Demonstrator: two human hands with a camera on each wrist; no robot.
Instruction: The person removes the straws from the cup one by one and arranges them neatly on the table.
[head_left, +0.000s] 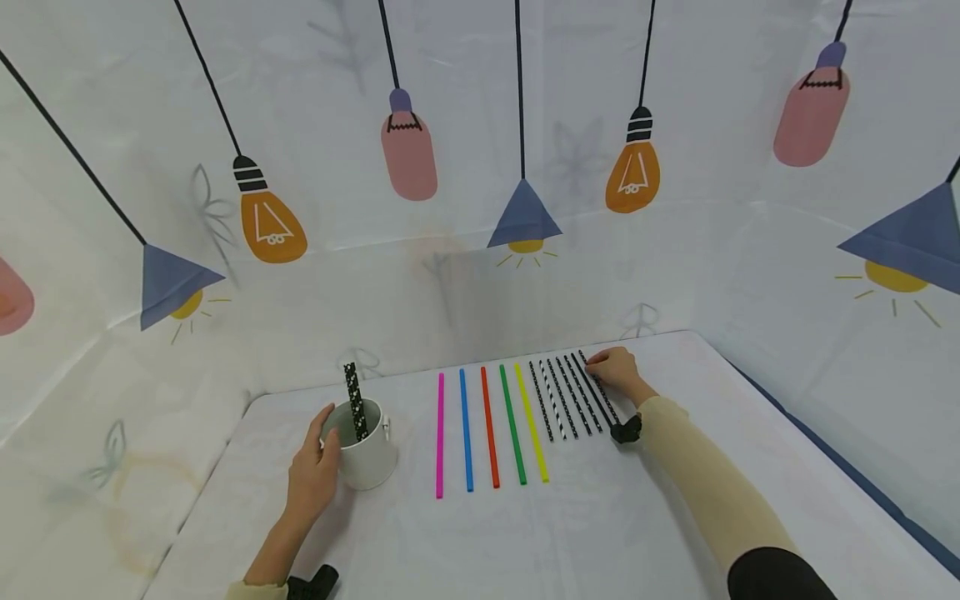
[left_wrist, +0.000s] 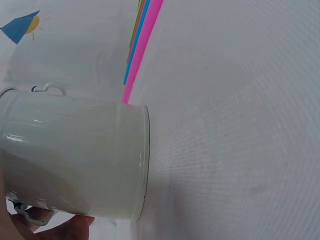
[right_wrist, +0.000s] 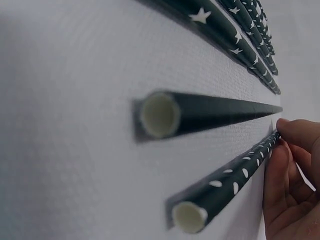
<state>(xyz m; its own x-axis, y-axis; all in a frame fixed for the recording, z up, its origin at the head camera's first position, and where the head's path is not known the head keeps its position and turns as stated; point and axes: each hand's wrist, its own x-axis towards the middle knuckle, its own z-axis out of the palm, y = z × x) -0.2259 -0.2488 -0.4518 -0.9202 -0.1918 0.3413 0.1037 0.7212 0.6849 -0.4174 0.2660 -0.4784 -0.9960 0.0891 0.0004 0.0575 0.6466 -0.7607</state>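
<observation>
Forearm (head_left: 712,483) extended from near right, the right hand (head_left: 621,372) pinched a spotted straw (right_wrist: 235,178) by its far end, far right on the table (head_left: 487,550); the left hand (head_left: 313,471) clasped the bucket (head_left: 372,458) at left.

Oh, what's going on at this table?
A person's left hand holds a white bucket with at least one dark patterned straw sticking out of it. Their right hand pinches the far end of the rightmost, white-spotted black straw. Between the hands, five coloured straws and several mostly black ones lie side by side.
</observation>
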